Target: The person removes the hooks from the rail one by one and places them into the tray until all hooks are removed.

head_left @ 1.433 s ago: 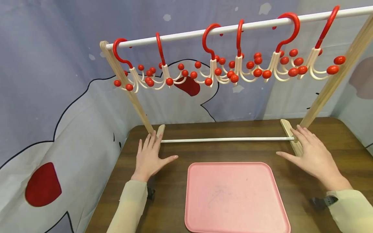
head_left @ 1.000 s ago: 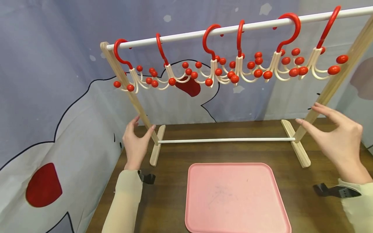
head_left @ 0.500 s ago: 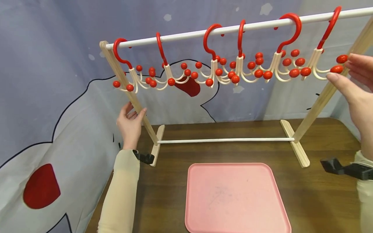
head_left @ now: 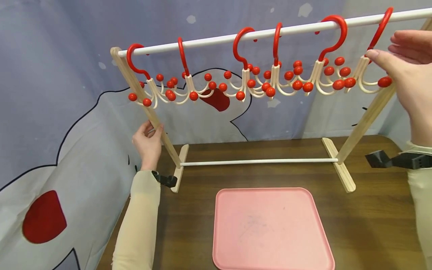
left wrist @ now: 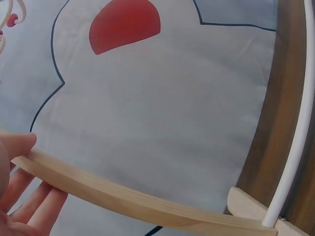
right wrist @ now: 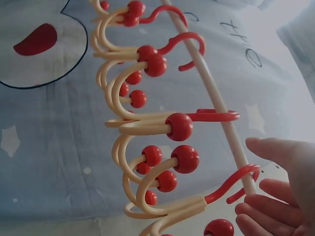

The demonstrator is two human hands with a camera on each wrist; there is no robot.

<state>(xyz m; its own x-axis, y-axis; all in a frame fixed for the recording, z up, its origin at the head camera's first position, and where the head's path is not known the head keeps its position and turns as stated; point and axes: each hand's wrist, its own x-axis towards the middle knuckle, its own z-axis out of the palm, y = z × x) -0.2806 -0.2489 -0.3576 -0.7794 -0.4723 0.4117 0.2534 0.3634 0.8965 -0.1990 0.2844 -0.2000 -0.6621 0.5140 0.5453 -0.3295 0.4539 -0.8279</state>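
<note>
A wooden garment rack stands on the table, with a white top rail [head_left: 209, 42] and slanted wooden posts. My left hand [head_left: 147, 144] holds the left post [head_left: 171, 148] at mid-height; in the left wrist view the thumb lies on one side of the post [left wrist: 123, 196] and the fingers on the other. Several cream multi-arm hangers with red ball tips hang from the rail by red hooks. My right hand [head_left: 410, 80] is at the rightmost hanger [head_left: 362, 69], thumb and fingers spread apart. In the right wrist view its fingertips are near that hanger's red hook [right wrist: 231, 182], gripping nothing.
A pink tray [head_left: 270, 228] lies on the brown table [head_left: 381, 217] in front of the rack. The rack's feet [head_left: 344, 176] and a low white bar [head_left: 256, 161] run behind it. A patterned curtain [head_left: 84, 56] hangs behind and at the left.
Both hands have risen from beside the rack's feet. The left has gone up the left post and taken hold of it; the right has moved up past the right post to the rightmost hanger.
</note>
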